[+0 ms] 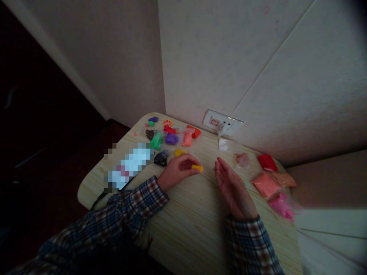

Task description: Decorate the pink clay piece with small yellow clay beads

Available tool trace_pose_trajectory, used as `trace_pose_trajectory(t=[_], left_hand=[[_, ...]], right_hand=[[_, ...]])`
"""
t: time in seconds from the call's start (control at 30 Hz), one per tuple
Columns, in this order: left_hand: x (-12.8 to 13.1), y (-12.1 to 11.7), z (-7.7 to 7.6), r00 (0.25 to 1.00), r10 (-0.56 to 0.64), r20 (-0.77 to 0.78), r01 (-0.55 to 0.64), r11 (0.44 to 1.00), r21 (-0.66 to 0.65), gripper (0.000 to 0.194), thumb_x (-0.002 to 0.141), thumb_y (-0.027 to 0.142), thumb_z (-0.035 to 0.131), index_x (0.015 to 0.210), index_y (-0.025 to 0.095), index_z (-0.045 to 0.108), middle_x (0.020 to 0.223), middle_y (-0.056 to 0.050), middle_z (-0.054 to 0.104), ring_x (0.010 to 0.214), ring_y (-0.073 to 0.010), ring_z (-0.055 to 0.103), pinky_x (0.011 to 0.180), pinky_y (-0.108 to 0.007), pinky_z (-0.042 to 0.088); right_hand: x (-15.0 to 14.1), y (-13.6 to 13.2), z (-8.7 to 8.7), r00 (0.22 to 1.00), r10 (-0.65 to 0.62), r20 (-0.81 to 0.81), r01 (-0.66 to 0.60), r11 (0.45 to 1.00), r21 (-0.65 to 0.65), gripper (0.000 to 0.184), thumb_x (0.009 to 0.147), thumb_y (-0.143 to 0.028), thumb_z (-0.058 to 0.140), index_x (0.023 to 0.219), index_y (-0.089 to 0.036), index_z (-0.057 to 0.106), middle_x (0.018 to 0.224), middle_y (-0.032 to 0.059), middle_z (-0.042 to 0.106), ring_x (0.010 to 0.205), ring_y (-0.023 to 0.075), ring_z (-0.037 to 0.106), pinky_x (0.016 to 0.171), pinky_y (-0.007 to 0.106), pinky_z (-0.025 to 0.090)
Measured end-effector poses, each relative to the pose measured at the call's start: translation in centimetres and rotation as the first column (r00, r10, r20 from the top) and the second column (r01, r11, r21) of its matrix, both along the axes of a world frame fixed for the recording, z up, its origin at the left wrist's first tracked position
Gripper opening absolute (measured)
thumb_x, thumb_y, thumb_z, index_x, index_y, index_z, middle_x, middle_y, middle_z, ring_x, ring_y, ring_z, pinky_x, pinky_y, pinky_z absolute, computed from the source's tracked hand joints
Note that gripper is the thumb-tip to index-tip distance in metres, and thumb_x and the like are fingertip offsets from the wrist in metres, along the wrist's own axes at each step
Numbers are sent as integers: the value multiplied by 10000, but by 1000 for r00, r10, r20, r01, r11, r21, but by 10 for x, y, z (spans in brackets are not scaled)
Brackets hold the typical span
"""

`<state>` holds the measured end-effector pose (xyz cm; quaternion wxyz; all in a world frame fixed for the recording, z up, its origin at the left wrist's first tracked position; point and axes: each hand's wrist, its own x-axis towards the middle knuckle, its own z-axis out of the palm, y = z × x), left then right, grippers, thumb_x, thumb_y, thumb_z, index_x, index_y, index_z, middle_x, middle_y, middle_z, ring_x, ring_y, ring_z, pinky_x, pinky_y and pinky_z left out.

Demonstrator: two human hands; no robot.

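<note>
My left hand rests on the pale wooden table with its fingers curled and pinched on a small yellow lump of clay. My right hand lies a little to the right of it, on its edge with the palm facing left and the fingers stretched out, holding nothing. A tiny teal speck lies between the two hands. Both arms wear plaid sleeves.
Several small bags of coloured clay lie at the table's far left: green, purple, orange, red, black. At the right lie red, salmon and pink bags. A wall socket sits behind. A phone lies left.
</note>
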<state>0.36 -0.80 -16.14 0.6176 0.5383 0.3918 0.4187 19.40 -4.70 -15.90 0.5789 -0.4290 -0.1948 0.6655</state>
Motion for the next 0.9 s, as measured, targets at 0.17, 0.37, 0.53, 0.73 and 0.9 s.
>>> trace_pose_trajectory(t=[0.17, 0.37, 0.53, 0.73, 0.9], left_hand=[[-1, 0, -1, 995, -20, -97, 30, 994, 103, 288, 769, 389, 749, 884, 152, 633, 923, -45, 678, 856, -164, 666, 826, -324, 543], [-5, -2, 1, 931, -74, -358, 202, 920, 336, 149, 840, 254, 676, 963, 173, 660, 1000, -69, 665, 924, -193, 607, 865, -345, 496], [-6, -5, -2, 827, -143, -544, 435, 776, 457, 95, 839, 203, 655, 923, 180, 693, 957, -82, 680, 979, -241, 583, 932, -394, 429], [-2, -8, 6, 851, -11, -525, 379, 706, 598, 158, 891, 304, 631, 960, 176, 694, 1094, -117, 660, 1045, -244, 573, 969, -408, 414], [9, -5, 10, 898, 241, -367, 142, 632, 762, 189, 892, 364, 648, 858, 190, 715, 951, -69, 660, 952, -207, 597, 934, -372, 440]], right_hand=[[-2, 1, 11, 996, 43, -79, -44, 999, -7, 426, 859, -547, 621, 1088, -210, 744, 1366, 94, 643, 1313, 196, 561, 1174, 336, 378], [-2, 2, 16, 986, 80, -147, -74, 996, 44, 559, 855, -626, 576, 1170, -181, 701, 1459, 138, 557, 1380, 223, 497, 1220, 390, 289], [-2, 2, 18, 984, 73, -163, -63, 996, 63, 581, 839, -657, 578, 1200, -216, 688, 1456, 123, 564, 1380, 231, 497, 1222, 429, 275], [-9, 0, 18, 969, 115, -220, -99, 992, 84, 587, 855, -659, 553, 1220, -217, 679, 1434, 126, 587, 1356, 237, 525, 1191, 425, 324], [-21, -3, 17, 950, 172, -259, -169, 985, 33, 585, 843, -667, 564, 1221, -237, 683, 1453, 96, 575, 1322, 201, 542, 1007, 303, 495]])
